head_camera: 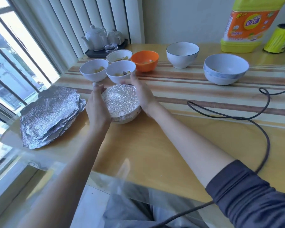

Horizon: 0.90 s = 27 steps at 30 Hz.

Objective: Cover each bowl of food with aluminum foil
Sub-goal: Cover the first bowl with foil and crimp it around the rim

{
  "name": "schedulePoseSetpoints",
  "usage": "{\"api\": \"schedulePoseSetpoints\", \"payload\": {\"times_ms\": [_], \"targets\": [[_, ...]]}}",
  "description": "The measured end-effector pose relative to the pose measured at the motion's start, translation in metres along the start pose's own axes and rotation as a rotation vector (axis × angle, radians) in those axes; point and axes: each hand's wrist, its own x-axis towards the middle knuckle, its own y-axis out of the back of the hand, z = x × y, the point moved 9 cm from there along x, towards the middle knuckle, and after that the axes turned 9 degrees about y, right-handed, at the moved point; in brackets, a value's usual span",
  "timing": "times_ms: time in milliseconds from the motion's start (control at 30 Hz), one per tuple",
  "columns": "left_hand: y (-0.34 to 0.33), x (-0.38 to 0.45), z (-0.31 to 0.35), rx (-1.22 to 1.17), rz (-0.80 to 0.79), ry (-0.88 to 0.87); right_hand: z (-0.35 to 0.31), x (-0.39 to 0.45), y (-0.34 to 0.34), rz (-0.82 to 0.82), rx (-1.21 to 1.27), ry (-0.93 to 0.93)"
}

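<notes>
The round white bowl capped in crinkled aluminium foil (121,104) sits on the yellow-striped glass-topped table (171,145), cupped between both hands: left hand (97,106) flat against its 9 o'clock side, right hand (141,94) against its 3 o'clock side, fingers of each fairly straight and together, pressing the foil skirt to the wall rather than curling round it. Foil looks snug all round w/ no loose flap showing, so this one reads as about done. What the next step probably turns on — the stack of loose crumpled foil sheets (51,116) lies at 9 o'clock from the bowl, just beside the left hand, so left is the nearer one for a fresh sheet. The next uncovered targets sit at 12 o'clock: two small white bowls of cut food (120,72) (a third, rimmed, behind them), the orange plastic bowl (145,60) approx. 1 o'clock — nearer the right fingertips, which almost touch the closest white bowl.
</notes>
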Motion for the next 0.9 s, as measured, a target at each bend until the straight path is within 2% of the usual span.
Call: {"api": "schedulePoseSetpoints", "payload": {"times_ms": [67,167,300,367,467,533,767,833,900], "targets": [[0.007,0.007,-0.004,0.069,0.036,-0.016,0.005,0.0,0.002,0.04,0.012,-0.015],[0.003,0.01,-0.006,0.098,-0.027,-0.012,0.004,0.002,0.0,0.026,-0.004,-0.024],[0.007,0.027,-0.015,-0.007,-0.178,0.095,0.001,0.007,0.001,-0.082,0.057,-0.087],[0.007,0.036,-0.009,-0.033,-0.228,0.082,-0.001,0.014,0.0,-0.105,0.012,-0.079],[-0.016,0.035,-0.002,0.052,-0.406,0.043,-0.008,0.013,-0.014,-0.195,-0.087,-0.088],[-0.027,0.034,-0.005,0.078,-0.469,0.073,-0.005,0.013,-0.017,-0.191,-0.067,-0.11],[-0.026,0.037,-0.012,0.039,-0.527,0.15,-0.005,0.014,-0.001,-0.022,0.034,-0.095],[-0.021,0.039,-0.014,-0.062,-0.527,0.208,-0.004,0.003,0.019,0.158,0.097,-0.135],[-0.009,0.046,-0.02,-0.185,-0.441,0.255,0.009,-0.023,0.039,0.456,0.171,-0.203]]}}
